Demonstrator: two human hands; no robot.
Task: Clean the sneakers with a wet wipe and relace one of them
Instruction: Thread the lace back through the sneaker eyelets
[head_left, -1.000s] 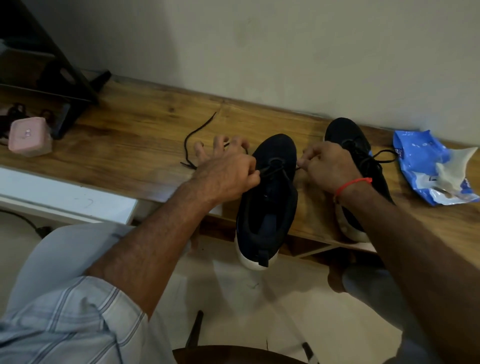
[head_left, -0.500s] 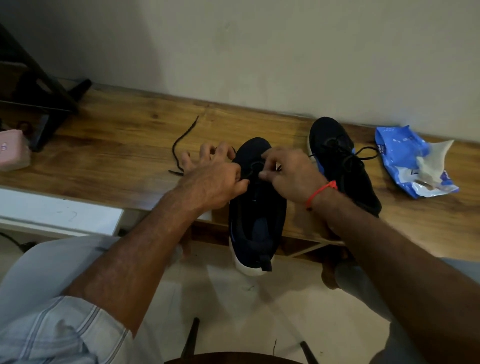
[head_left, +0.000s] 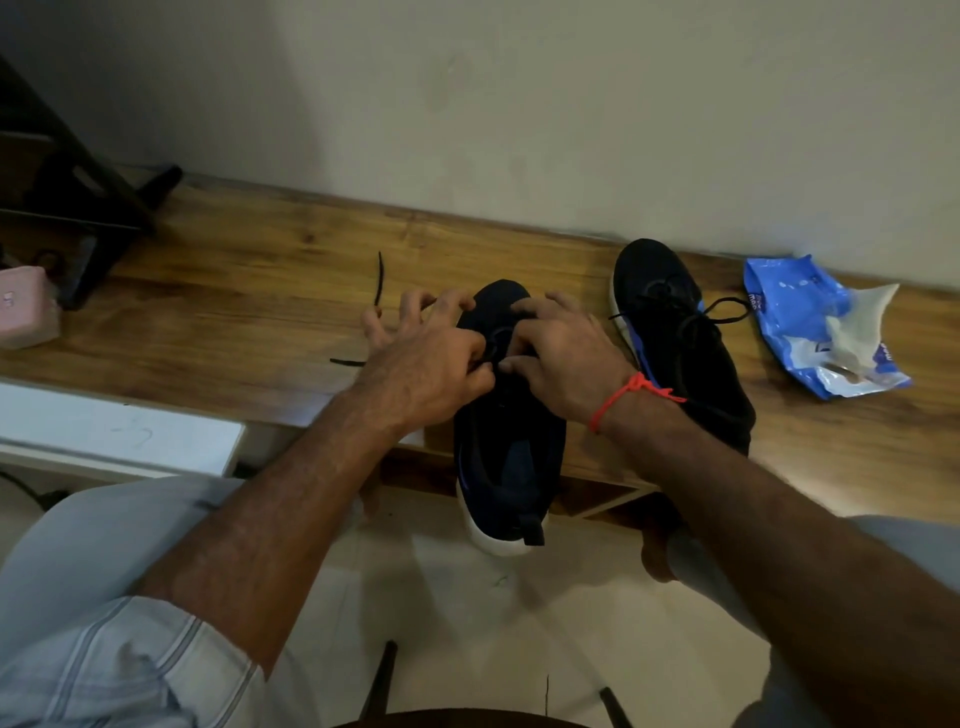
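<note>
Both hands work at the eyelets of a dark sneaker (head_left: 506, 441) whose heel overhangs the desk (head_left: 234, 306), within easy reach. The left hand (head_left: 426, 364) and right hand (head_left: 563, 358) each pinch the lace (head_left: 381, 280) in a closed grip. Two sneakers; the second sneaker (head_left: 675, 332), laced, waits beside one wipes packet (head_left: 810, 332).

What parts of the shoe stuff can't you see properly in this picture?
All in the head view:
- The eyelets of the near sneaker: the left hand and right hand cover them.
- How the shoelace runs: only its loose end shows beside the left hand.
- The print on the wet wipe pack: too small and crumpled to read.
- The pink box: cut off by the left edge.
</note>
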